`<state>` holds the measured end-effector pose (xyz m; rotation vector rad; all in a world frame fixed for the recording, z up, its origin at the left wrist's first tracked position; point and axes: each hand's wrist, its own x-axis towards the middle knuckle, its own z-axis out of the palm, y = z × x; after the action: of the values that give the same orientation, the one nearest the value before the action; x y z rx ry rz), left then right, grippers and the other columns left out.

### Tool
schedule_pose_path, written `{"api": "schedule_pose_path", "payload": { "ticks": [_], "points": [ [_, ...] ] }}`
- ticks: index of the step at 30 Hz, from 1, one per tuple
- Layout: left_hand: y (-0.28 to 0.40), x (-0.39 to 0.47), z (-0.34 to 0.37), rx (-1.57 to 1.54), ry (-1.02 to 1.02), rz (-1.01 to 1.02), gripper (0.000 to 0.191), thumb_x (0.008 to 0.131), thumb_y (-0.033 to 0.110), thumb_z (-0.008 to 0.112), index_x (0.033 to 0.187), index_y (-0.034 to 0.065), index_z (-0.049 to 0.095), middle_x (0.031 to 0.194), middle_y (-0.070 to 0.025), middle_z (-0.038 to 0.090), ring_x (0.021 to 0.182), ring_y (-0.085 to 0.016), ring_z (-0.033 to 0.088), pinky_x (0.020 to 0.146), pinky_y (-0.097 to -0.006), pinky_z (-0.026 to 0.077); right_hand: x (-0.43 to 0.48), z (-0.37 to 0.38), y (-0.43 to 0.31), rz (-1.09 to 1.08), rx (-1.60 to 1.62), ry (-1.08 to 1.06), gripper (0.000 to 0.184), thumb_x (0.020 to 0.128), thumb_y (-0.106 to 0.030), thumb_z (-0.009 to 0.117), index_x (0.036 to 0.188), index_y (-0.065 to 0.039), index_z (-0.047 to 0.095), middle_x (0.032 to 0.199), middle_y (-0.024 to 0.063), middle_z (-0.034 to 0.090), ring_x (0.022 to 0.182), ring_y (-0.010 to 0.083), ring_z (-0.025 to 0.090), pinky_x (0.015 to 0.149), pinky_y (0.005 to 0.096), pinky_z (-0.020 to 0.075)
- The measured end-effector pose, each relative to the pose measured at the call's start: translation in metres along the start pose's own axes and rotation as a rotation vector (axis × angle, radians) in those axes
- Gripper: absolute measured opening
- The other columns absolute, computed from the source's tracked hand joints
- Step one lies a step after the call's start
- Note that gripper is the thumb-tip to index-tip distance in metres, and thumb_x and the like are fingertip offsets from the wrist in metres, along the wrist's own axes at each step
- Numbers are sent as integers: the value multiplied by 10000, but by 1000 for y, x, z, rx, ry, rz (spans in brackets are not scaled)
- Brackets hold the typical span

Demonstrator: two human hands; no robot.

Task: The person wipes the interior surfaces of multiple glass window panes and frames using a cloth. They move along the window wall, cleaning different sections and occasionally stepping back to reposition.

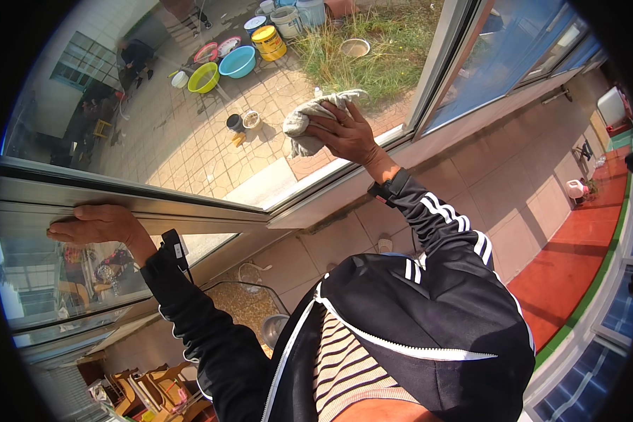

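Observation:
My right hand (348, 132) is closed around a crumpled grey cloth (303, 124), which it presses against a large window pane (163, 142) near the lower frame. The courtyard shows through the glass. To the left, my left hand (97, 224) rests flat along the metal window frame (190, 203), its fingers stretched out together and nothing seen in its grasp. The palm side of that hand is hidden. A small black device (174, 248) is strapped at my left wrist.
Below stands a speckled tabletop (242, 306) with a metal bowl (274, 329). Stacked wooden furniture (163, 390) lies at lower left. A red floor strip (569, 258) curves along the right. Beyond the glass are a blue basin (237, 62), a yellow bucket (269, 43) and a person (136, 55).

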<state>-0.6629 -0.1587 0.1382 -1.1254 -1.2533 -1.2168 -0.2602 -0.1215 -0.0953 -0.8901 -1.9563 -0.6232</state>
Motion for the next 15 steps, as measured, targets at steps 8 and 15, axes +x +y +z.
{"api": "schedule_pose_path", "payload": {
  "ticks": [8, 15],
  "points": [
    [12, -1, -3, 4, 1, -26, 735, 1073, 453, 202, 1452, -169, 295, 1515, -373, 300, 1424, -510, 283, 1204, -556, 192, 2, -31, 118, 702, -78, 470, 595, 929, -183, 560, 1455, 44, 399, 1525, 287, 364, 1398, 496, 345, 1162, 464, 322],
    [19, 0, -9, -95, -124, -89, 766, 1069, 482, 224, 1506, -145, 165, 1577, -364, 136, 1477, -480, 164, 1210, -554, 137, -152, 63, 99, 1567, 234, 574, 480, 1001, -305, 496, 1410, -55, 466, 1381, 221, 562, 1230, 396, 549, 979, 439, 440]
  ]
}}
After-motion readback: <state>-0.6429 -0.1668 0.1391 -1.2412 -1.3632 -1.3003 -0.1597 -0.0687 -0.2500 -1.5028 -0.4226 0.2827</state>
